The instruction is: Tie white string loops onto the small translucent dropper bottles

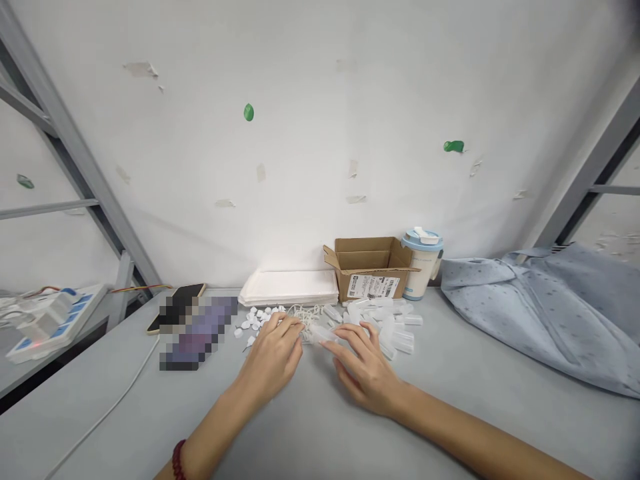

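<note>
Between my two hands lies a clear plastic tube, pointing left. My right hand has its fingers curled on the tube's right end. My left hand is beside the tube's left end, fingers bent together over the white cords; what its fingertips pinch is hidden. Small white caps lie scattered behind and left of my left hand. More clear tubes are heaped behind and right of my right hand.
Behind the heap stand an open cardboard box and a lidded cup. White flat packets are stacked against the wall. A phone and a blurred-out item lie left. Blue-grey cloth covers the right side; a power strip sits far left.
</note>
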`<state>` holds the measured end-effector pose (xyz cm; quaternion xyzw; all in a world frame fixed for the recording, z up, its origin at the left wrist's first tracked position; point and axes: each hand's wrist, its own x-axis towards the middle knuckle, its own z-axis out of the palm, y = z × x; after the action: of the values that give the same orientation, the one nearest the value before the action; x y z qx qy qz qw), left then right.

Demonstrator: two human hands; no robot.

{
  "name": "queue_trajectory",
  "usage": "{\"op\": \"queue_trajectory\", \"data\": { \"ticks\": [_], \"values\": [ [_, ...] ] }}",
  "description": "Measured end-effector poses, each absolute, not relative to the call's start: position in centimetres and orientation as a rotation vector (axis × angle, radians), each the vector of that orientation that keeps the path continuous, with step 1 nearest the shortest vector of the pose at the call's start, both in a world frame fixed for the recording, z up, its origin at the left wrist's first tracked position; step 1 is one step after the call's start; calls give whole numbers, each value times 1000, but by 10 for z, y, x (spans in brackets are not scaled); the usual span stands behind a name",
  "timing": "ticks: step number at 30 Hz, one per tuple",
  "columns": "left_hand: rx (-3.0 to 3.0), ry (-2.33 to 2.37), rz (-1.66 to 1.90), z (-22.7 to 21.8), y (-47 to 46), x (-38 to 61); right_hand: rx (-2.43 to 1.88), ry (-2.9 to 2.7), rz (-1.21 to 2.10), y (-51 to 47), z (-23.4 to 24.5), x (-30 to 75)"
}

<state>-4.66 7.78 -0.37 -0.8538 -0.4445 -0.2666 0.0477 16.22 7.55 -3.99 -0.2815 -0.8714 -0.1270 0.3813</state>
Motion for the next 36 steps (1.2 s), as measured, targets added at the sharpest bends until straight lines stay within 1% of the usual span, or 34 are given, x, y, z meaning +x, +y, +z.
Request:
{"op": "queue_trajectory", "data": {
  "ticks": [15, 31, 34, 36],
  "values": [
    [-2628, -1302, -1013, -6, 78, -47, -706, -2196, -275, 76, -40, 162],
    [-2654, -1260, -1088, -4, 75, -47, -697, -2191, -264, 76, -38, 163],
    [-2701, -1311, -1166, -3, 74, -44, -666, -2215, -243, 76, -38, 163],
    [-2728, -1423, -1259, -1, 72, -42, -632, -2225, -219, 77, -38, 163]
  ]
}}
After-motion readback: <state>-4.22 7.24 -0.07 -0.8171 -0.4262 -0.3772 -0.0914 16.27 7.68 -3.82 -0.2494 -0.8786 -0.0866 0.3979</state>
